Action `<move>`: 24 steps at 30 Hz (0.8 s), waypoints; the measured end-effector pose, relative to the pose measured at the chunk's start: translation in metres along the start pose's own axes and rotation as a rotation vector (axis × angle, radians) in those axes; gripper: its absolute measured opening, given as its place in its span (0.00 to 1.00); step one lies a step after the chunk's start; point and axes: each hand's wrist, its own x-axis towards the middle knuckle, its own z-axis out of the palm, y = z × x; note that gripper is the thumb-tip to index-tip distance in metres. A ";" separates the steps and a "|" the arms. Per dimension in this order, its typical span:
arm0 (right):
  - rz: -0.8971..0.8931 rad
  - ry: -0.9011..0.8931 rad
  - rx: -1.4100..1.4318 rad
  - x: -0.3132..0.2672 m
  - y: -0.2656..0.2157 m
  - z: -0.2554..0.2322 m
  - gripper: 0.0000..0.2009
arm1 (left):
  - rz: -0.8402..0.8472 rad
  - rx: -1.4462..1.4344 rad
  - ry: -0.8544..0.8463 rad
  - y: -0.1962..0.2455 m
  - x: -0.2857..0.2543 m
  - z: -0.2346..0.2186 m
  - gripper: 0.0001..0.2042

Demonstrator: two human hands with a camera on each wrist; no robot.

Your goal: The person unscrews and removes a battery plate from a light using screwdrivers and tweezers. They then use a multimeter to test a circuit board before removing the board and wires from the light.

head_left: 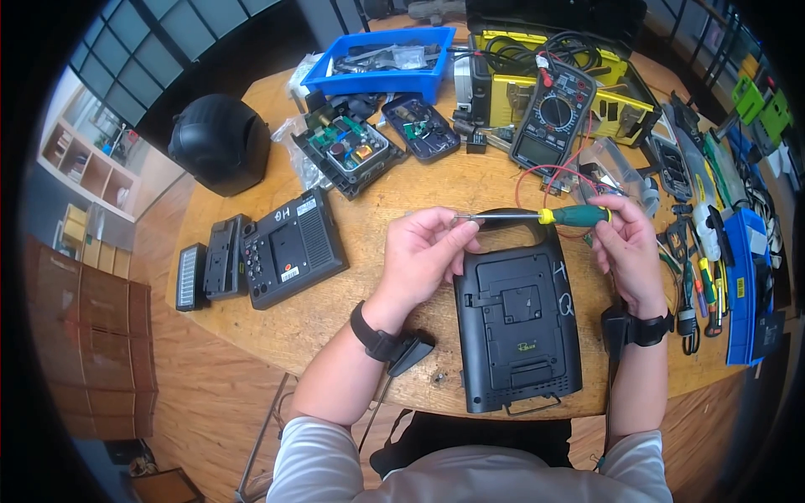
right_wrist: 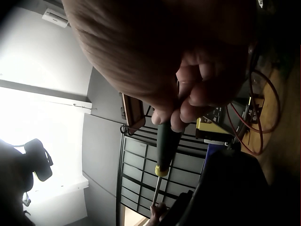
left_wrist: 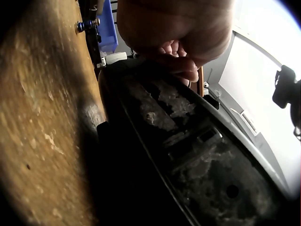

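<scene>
A screwdriver (head_left: 577, 216) with a green and yellow handle lies level across the space between both hands in the head view. My right hand (head_left: 629, 256) pinches the butt of its handle between thumb and fingers. At the other end, my left hand (head_left: 419, 256) pinches the metal shaft near its tip. Below them a black device (head_left: 520, 323) with a carrying handle lies on the table, a square plate on its face and pale letters along its side. In the left wrist view the device's scuffed side (left_wrist: 197, 155) fills the lower part, under the left hand (left_wrist: 176, 33).
On the wooden table (head_left: 402, 201), a multimeter (head_left: 553, 117) with red leads rests against a yellow toolbox (head_left: 625, 117). Opened electronics (head_left: 352, 151), a blue bin (head_left: 436, 80) and a black panel unit (head_left: 295, 247) stand to the left. Loose hand tools (head_left: 700, 293) lie at right.
</scene>
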 end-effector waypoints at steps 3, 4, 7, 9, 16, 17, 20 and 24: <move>-0.145 0.020 0.034 0.001 0.003 0.009 0.12 | 0.006 0.015 -0.008 0.000 -0.001 0.001 0.04; -0.145 0.019 0.034 0.002 0.005 0.009 0.12 | 0.006 0.016 -0.007 0.000 -0.001 0.001 0.04; -0.133 0.097 0.084 0.005 0.014 0.004 0.11 | 0.000 0.013 -0.002 -0.001 -0.001 0.001 0.04; -0.254 0.050 0.007 0.007 0.017 0.004 0.11 | -0.002 0.030 -0.004 0.000 -0.001 0.001 0.04; -0.277 0.014 -0.092 0.002 0.007 0.014 0.16 | 0.003 0.041 -0.009 0.000 -0.001 0.001 0.05; -0.286 0.014 -0.100 0.002 0.008 0.016 0.17 | -0.001 0.045 -0.006 0.000 -0.001 0.002 0.05; -0.285 0.073 -0.221 0.002 0.005 0.022 0.18 | 0.008 0.066 0.002 -0.001 -0.002 0.002 0.05; -0.198 0.167 -0.605 -0.002 -0.002 0.027 0.18 | 0.020 0.076 0.011 -0.002 -0.001 0.002 0.05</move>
